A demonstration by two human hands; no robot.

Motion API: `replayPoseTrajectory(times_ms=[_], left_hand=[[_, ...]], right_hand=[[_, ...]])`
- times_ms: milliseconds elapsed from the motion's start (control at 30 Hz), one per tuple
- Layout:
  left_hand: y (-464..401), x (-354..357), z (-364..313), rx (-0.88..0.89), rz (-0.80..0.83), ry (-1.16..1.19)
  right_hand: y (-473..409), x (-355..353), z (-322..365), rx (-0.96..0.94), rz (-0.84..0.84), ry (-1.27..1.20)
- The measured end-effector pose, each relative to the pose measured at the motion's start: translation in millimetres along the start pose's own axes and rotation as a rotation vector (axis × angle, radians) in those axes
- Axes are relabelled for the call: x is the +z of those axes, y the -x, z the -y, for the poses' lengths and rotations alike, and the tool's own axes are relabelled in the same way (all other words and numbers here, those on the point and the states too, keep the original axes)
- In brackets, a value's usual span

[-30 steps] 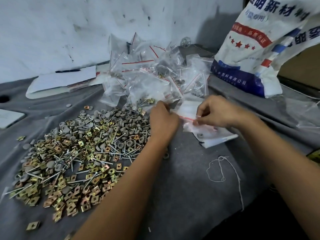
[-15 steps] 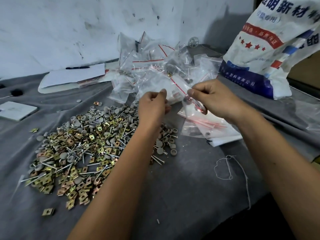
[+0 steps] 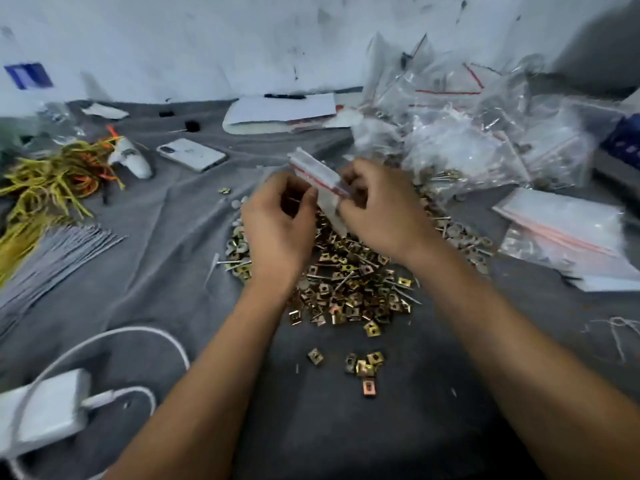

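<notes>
Above the middle of the hardware heap (image 3: 349, 282), both grips meet on 1 small zip bag (image 3: 317, 176). The right grip (image 3: 381, 209) pinches it just below the red seal strip, fingers curled round the far edge. The left grip (image 3: 277, 220) curls in from the other side and, as far as I can tell through the blur, pinches the bag's near edge. I cannot see whether those fingers also hold any pieces. The bag hangs tilted, clear of the bench (image 3: 145, 289), mouth up and away from me, lower end dipping toward the heap.

My first worry is the mouth. With only 2 pinch points on thin film it may gape too little, and pieces fed in would glance off and drop back, so the count inside goes wrong unnoticed. The nails in the heap are the next risk, as a point pushed in at an angle could pierce the film. The heap mixes nails, square brass clips and grey caps, so a hurried pick could give the wrong mix.

Further out, a few stray clips (image 3: 363, 367) lie near my edge, and a sweep of a forearm could knock them off. A seal pressed only partway would let the bag spill once it lands on the pile of filled bags (image 3: 467, 140).
</notes>
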State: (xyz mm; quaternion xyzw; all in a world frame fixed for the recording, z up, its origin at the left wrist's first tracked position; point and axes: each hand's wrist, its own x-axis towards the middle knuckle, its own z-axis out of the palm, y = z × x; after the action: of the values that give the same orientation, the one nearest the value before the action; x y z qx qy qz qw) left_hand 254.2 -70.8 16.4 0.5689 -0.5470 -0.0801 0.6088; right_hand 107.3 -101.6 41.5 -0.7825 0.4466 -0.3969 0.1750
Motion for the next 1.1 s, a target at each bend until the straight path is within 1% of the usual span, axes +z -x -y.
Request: replayPoseTrajectory(times_ms=[67,100,200,267,333,400,433,500,633,700,767,867,1000,1100], left_hand=[[-4,-10,8,-0.025,-0.034,0.010],[-5,-12,10,-0.043,-0.015,0.049],[-4,-10,8,-0.085,0.158,0.174],[0,-5,5,-0.132,0.198,0.182],[3,-1,3,-0.270,0.160,0.301],[4,1,2,-0.453,0.161,0.528],[3,1,1,-0.510,0.184,0.625],[1,1,4,-0.544,0.230,0.715],[1,1,9,-0.500,0.292,0.735],[0,1,10,-0.479,0.287,0.721],[-2,1,11,-0.421,0.244,0.611],[-2,0,12,-0.306,0.192,0.431],[3,2,10,-0.227,0.171,0.277],[3,2,9,-0.207,0.175,0.243]], right_hand=[[0,14,1,-0.003,-0.058,-0.060],[1,19,0,-0.016,-0.090,-0.085],[10,25,-10,-0.111,-0.127,-0.045],[14,28,-15,-0.158,-0.118,-0.023],[15,28,-19,-0.175,-0.153,-0.030],[14,27,-21,-0.172,-0.191,-0.046],[14,26,-22,-0.171,-0.194,-0.053],[15,27,-21,-0.185,-0.177,-0.059],[17,26,-19,-0.206,-0.130,-0.052],[16,26,-20,-0.185,-0.121,-0.003],[17,26,-20,-0.170,-0.123,0.035],[17,24,-21,-0.195,-0.145,0.046],[20,26,-21,-0.211,-0.106,0.095],[20,29,-21,-0.232,-0.046,0.048]])
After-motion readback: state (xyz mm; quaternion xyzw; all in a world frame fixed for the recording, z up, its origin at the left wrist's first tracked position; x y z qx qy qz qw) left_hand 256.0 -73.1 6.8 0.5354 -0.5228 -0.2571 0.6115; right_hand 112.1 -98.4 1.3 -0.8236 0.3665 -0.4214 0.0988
